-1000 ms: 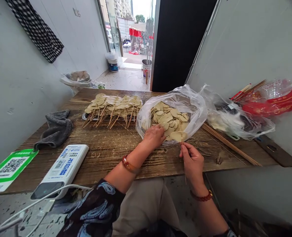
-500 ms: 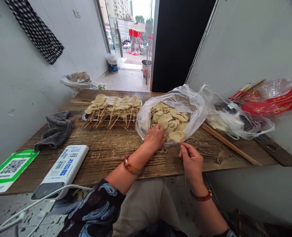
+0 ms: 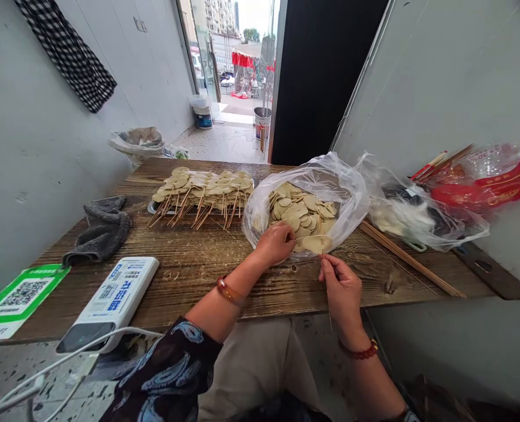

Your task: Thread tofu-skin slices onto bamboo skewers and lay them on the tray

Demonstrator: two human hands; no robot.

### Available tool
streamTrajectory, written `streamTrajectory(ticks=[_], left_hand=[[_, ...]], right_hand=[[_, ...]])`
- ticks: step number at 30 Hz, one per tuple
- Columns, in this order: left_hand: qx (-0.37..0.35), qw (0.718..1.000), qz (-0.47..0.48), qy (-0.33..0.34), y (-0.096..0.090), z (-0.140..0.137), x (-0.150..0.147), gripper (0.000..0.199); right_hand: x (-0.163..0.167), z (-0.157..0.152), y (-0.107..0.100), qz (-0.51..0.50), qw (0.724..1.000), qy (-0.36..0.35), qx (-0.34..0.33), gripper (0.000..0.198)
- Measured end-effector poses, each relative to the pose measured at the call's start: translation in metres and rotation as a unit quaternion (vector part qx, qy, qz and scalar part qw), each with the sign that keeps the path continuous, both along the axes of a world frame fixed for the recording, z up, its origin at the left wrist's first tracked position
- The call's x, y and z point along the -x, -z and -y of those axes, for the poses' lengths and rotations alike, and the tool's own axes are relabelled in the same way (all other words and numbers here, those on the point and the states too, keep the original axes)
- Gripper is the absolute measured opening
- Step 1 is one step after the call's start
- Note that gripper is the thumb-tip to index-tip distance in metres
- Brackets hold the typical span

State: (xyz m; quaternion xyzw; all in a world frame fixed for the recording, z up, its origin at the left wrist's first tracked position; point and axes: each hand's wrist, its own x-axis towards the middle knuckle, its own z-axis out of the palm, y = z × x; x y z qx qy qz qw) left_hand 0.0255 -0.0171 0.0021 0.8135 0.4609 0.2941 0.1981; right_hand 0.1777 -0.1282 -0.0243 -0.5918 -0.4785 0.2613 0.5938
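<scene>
Right hand (image 3: 342,288) pinches an upright skewer (image 3: 325,281) just below the plastic bag (image 3: 347,193), one disc (image 3: 316,243) on its tip; left hand (image 3: 278,241), nearer, fingers curled on discs inside.

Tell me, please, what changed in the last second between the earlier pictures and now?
Very little. The left hand shifted slightly right along the slices in the plastic bag. The right hand keeps its grip on the skewer, with one slice on its tip. The tray of finished skewers and grey cloth stayed put.
</scene>
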Motion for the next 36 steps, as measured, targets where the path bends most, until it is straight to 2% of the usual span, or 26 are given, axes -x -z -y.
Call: streamTrajectory(ticks=[2,4,6,10,12,14,17,24,30,36], left_hand=[[0.047,0.997,0.062,0.015,-0.003,-0.002,0.001,0.003],[0.117,0.982,0.145,0.026,-0.006,-0.003,0.001,0.006],[0.183,0.954,0.236,0.028,-0.01,-0.002,0.002,0.008],[0.287,0.878,0.383,0.02,-0.016,0.001,0.005,0.012],[0.319,0.846,0.426,0.02,-0.017,-0.001,0.008,0.02],[0.326,0.83,0.452,0.021,-0.016,-0.004,0.011,0.033],[0.298,0.827,0.477,0.012,-0.016,-0.009,0.016,0.043],[0.209,0.855,0.474,-0.036,-0.023,-0.016,0.028,0.032],[0.187,0.864,0.465,-0.036,-0.026,-0.016,0.031,0.031],[0.194,0.874,0.445,-0.021,-0.027,-0.012,0.027,0.034]], right_hand=[[0.0,0.0,0.001,-0.004,1.0,-0.002,-0.001,0.029],[0.0,0.0,0.001,-0.01,1.0,-0.007,-0.004,0.029],[0.0,-0.001,0.001,-0.015,1.0,-0.011,-0.007,0.028],[-0.001,0.0,0.001,-0.003,1.0,-0.03,-0.008,0.028],[-0.002,0.0,0.001,0.017,0.998,-0.056,0.001,0.027],[-0.004,0.0,0.0,0.039,0.995,-0.086,0.016,0.026],[-0.005,0.001,-0.002,0.06,0.989,-0.127,0.037,0.026],[-0.005,-0.002,0.0,0.107,0.979,-0.165,0.048,0.026],[-0.004,-0.004,0.003,0.116,0.978,-0.166,0.051,0.027],[-0.003,-0.004,0.002,0.135,0.977,-0.159,0.042,0.028]])
